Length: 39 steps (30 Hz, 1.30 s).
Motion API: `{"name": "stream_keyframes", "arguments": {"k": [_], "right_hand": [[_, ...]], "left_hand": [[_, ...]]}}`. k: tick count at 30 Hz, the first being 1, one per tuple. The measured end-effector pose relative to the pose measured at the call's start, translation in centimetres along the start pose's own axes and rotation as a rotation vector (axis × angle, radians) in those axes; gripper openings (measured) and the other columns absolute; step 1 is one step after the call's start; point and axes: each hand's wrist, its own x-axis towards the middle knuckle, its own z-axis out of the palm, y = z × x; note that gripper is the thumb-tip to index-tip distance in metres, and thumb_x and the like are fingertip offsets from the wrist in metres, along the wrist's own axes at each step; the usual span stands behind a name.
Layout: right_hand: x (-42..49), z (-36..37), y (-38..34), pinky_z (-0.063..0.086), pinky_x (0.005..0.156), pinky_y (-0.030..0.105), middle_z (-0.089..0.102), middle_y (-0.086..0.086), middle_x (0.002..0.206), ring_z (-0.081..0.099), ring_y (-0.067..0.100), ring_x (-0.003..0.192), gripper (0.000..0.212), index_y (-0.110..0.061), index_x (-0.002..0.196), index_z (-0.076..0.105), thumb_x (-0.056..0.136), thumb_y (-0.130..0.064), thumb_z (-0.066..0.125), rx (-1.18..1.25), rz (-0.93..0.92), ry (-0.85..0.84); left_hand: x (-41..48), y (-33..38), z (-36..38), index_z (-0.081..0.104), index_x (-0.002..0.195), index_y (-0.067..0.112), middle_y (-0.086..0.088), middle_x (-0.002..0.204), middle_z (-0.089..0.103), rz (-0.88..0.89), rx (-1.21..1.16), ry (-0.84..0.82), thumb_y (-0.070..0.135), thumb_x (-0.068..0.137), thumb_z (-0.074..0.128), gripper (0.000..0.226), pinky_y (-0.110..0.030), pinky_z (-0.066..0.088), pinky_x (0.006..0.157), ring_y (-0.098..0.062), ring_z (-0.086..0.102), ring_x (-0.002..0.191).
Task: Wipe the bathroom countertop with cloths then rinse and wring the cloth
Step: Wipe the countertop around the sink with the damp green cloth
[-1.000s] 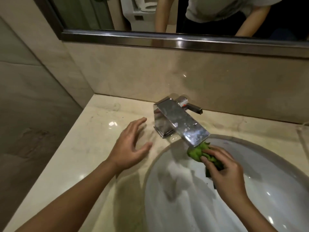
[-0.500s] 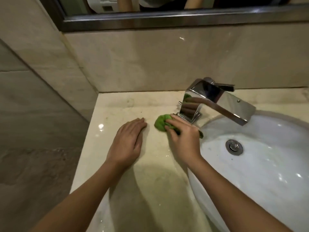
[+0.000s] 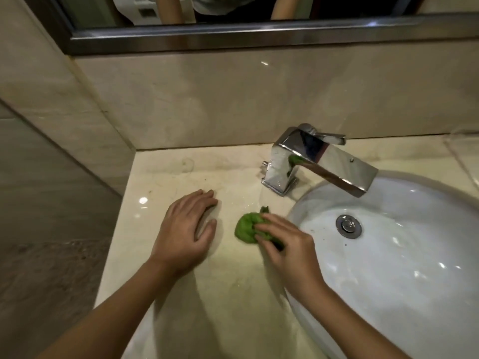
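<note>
beige countertop, left hand flat, right hand gripping green cloth, faucet behind, sink beside

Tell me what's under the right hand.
The right hand holds a bunched green cloth against the countertop, just left of the sink. The cloth's left part shows past the fingers; the rest of it, and the counter beneath, is covered.
</note>
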Motion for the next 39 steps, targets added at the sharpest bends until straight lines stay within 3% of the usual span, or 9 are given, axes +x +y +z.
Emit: {"name": "stream_keyframes", "arguments": {"k": [5, 10, 13, 15, 19, 24, 30, 35, 39], "right_hand": [[-1.3, -1.9, 2.0, 0.039, 0.090, 0.006, 0.065, -0.005, 0.110, 0.053, -0.014, 0.104, 0.027, -0.012, 0.096, 0.074, 0.073, 0.003, 0.074, 0.097, 0.174, 0.248], [3.9, -2.6, 3.1, 0.036, 0.079, 0.000, 0.063, -0.011, 0.100, 0.059, 0.000, 0.089, 0.021, -0.008, 0.095, 0.074, 0.076, 0.001, 0.072, 0.070, 0.261, 0.362], [6.6, -3.5, 4.4, 0.048, 0.077, 0.025, 0.071, 0.003, 0.089, 0.065, 0.026, 0.083, 0.016, -0.011, 0.094, 0.075, 0.079, -0.009, 0.070, -0.020, 0.412, 0.424], [6.8, -3.7, 4.6, 0.051, 0.077, 0.034, 0.072, 0.012, 0.087, 0.066, 0.032, 0.081, 0.015, -0.011, 0.094, 0.075, 0.081, -0.013, 0.069, -0.046, 0.468, 0.412], [3.5, -2.8, 2.5, 0.039, 0.081, 0.003, 0.068, -0.001, 0.103, 0.062, 0.006, 0.091, 0.020, -0.010, 0.093, 0.074, 0.075, -0.001, 0.073, 0.030, 0.327, 0.339], [-1.2, -0.9, 0.2, 0.039, 0.090, 0.006, 0.063, -0.011, 0.107, 0.054, -0.016, 0.099, 0.025, -0.015, 0.091, 0.075, 0.074, 0.003, 0.073, 0.173, 0.346, 0.281], [3.5, -1.8, 2.4, 0.040, 0.086, 0.006, 0.066, -0.004, 0.106, 0.061, 0.009, 0.097, 0.022, -0.009, 0.098, 0.073, 0.077, -0.003, 0.073, 0.102, 0.347, 0.404], [6.0, -2.7, 3.3, 0.029, 0.066, -0.007, 0.066, -0.002, 0.092, 0.056, 0.009, 0.079, 0.020, -0.010, 0.099, 0.073, 0.079, -0.007, 0.071, 0.037, 0.419, 0.478], [4.7, -2.5, 2.7, 0.042, 0.078, 0.008, 0.068, -0.004, 0.097, 0.065, 0.015, 0.088, 0.019, -0.010, 0.097, 0.073, 0.078, -0.006, 0.072, 0.109, 0.417, 0.398]], "left_hand": [[1.3, 0.9, 0.6, 0.050, 0.133, 0.021, 0.006, 0.140, 0.047, 0.053, 0.078, -0.012, 0.052, 0.082, 0.042, 0.060, -0.027, 0.023, 0.106, -0.012, 0.037, 0.131], [3.8, 2.7, 2.8, 0.054, 0.129, 0.018, 0.003, 0.139, 0.050, 0.056, 0.054, -0.004, 0.047, 0.083, 0.041, 0.056, -0.033, 0.021, 0.111, -0.014, 0.036, 0.133], [4.0, 2.5, 2.8, 0.053, 0.130, 0.019, 0.004, 0.141, 0.048, 0.069, 0.061, -0.020, 0.046, 0.083, 0.040, 0.056, -0.030, 0.016, 0.113, -0.012, 0.033, 0.135], [4.0, 2.7, 2.6, 0.051, 0.130, 0.021, 0.005, 0.141, 0.047, 0.068, 0.063, -0.017, 0.046, 0.082, 0.041, 0.055, -0.028, 0.013, 0.112, -0.010, 0.031, 0.134], [4.1, 2.7, 2.6, 0.051, 0.128, 0.022, 0.006, 0.140, 0.048, 0.059, 0.044, -0.019, 0.045, 0.081, 0.042, 0.053, -0.026, 0.013, 0.111, -0.009, 0.031, 0.134], [4.1, 2.6, 2.8, 0.051, 0.128, 0.022, 0.006, 0.140, 0.047, 0.075, 0.046, -0.003, 0.046, 0.081, 0.041, 0.054, -0.026, 0.013, 0.110, -0.009, 0.031, 0.133], [4.1, 2.4, 3.0, 0.051, 0.129, 0.023, 0.007, 0.141, 0.046, 0.074, 0.030, 0.003, 0.047, 0.080, 0.040, 0.055, -0.027, 0.013, 0.112, -0.009, 0.030, 0.135], [4.1, 2.4, 2.9, 0.052, 0.128, 0.022, 0.007, 0.140, 0.047, 0.077, -0.002, 0.012, 0.047, 0.080, 0.039, 0.056, -0.029, 0.016, 0.112, -0.009, 0.031, 0.134], [4.2, 2.3, 3.0, 0.053, 0.127, 0.021, 0.006, 0.139, 0.048, 0.084, -0.012, 0.020, 0.047, 0.081, 0.038, 0.055, -0.031, 0.018, 0.112, -0.010, 0.032, 0.134]]}}
